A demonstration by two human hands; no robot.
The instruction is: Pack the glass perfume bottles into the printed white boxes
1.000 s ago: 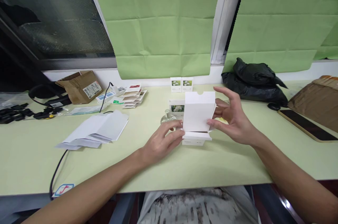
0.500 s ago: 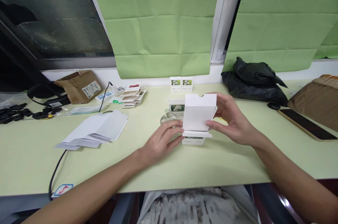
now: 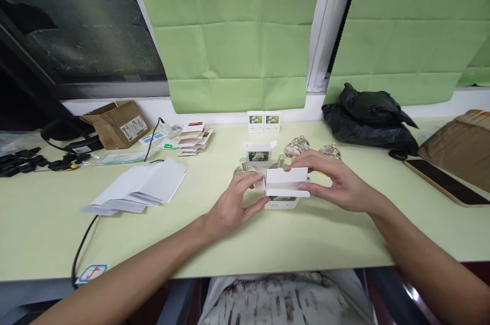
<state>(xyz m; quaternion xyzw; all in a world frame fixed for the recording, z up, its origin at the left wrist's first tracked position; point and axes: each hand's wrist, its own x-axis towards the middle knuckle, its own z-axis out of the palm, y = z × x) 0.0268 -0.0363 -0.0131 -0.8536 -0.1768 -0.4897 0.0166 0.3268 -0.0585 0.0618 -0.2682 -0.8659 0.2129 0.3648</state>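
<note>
My left hand point(image 3: 237, 201) pinches the left end of a white folded card insert point(image 3: 286, 182), and my right hand point(image 3: 337, 182) grips its right end and top edge. The insert is bent down over a small white box point(image 3: 281, 203) on the pale green table point(image 3: 245, 233). Right behind stand an open white box with a flower picture point(image 3: 259, 154), a clear bottle with a silver cap point(image 3: 242, 166) and two round glass bottles with gold tops point(image 3: 296, 146).
A stack of white flat cards point(image 3: 140, 190) lies at left, with leaflets point(image 3: 193, 139), a brown carton point(image 3: 118, 123) and black cables point(image 3: 26, 159) beyond. Two closed flower boxes point(image 3: 263, 121) stand by the wall. A black bag point(image 3: 369, 121) and a phone point(image 3: 440, 181) lie at right.
The white insert stood tall and upright before; it is now folded down low over the small box. My right hand came down with it, uncovering the glass bottles behind.
</note>
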